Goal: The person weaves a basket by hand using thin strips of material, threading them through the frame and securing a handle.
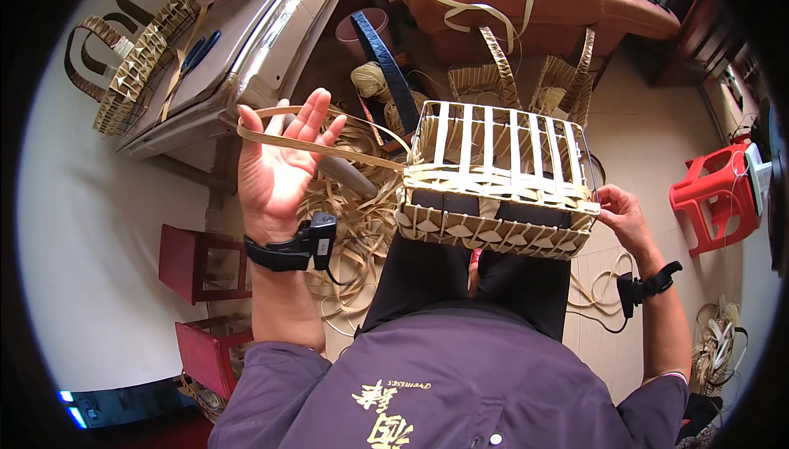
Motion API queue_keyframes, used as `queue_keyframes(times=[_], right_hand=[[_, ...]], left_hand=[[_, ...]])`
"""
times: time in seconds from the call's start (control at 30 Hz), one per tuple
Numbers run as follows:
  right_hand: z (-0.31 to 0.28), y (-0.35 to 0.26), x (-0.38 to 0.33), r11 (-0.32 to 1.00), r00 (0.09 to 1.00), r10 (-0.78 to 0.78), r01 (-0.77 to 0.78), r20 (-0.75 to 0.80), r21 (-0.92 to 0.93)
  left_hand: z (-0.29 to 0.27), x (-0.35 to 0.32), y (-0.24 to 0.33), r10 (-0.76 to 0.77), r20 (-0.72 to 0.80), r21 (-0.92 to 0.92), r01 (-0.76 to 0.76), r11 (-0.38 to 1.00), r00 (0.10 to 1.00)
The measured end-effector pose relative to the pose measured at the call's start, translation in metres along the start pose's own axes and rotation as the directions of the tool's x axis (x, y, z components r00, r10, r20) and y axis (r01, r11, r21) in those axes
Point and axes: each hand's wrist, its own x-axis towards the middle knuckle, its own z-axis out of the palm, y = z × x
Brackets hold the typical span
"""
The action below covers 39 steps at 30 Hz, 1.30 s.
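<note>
A half-woven basket [493, 234] on a thin wire frame rests on my lap, its side wall of pale flat strips tilted up toward me. My left hand [283, 171] is raised to its left, palm up with the fingers spread. A tan weaving strip [337, 151] runs from the basket's left corner, loops round my left thumb and passes behind the fingers. At the opposite end, my right hand [625, 215] is closed on the basket's right lower corner, thumb and fingers pinching the edge. Its fingertips are partly hidden.
Loose strips [349, 223] lie heaped on the floor left of my legs. A table [238, 79] carries scissors [197, 53] and another basket [131, 75]. Small handled baskets [485, 79] stand before a brown sofa [526, 5]. Red stools [715, 198] are on both sides.
</note>
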Motion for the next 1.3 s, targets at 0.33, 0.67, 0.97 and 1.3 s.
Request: queue_keyframes(times=[0.33,0.67,0.97,1.3], right_hand=[[-0.032,0.006,-0.006,0.964,0.988,-0.131,0.106,-0.087,-0.245],[-0.118,0.005,-0.040,0.549,0.914,-0.328,-0.023,-0.240,-0.836],[-0.145,0.019,-0.029,0.529,0.917,-0.267,-0.118,-0.297,-0.841],[-0.192,0.032,-0.066,0.489,0.877,-0.192,-0.303,-0.440,-0.818]], left_hand=[[-0.004,-0.003,0.007,0.658,0.697,0.568,-0.779,-0.266,0.284],[-0.044,0.023,-0.009,-0.028,0.048,0.088,0.024,0.996,0.998],[-0.071,0.038,-0.071,-0.023,0.140,0.520,-0.053,0.852,0.990],[-0.055,0.055,-0.132,0.170,0.467,0.877,-0.480,0.037,0.867]])
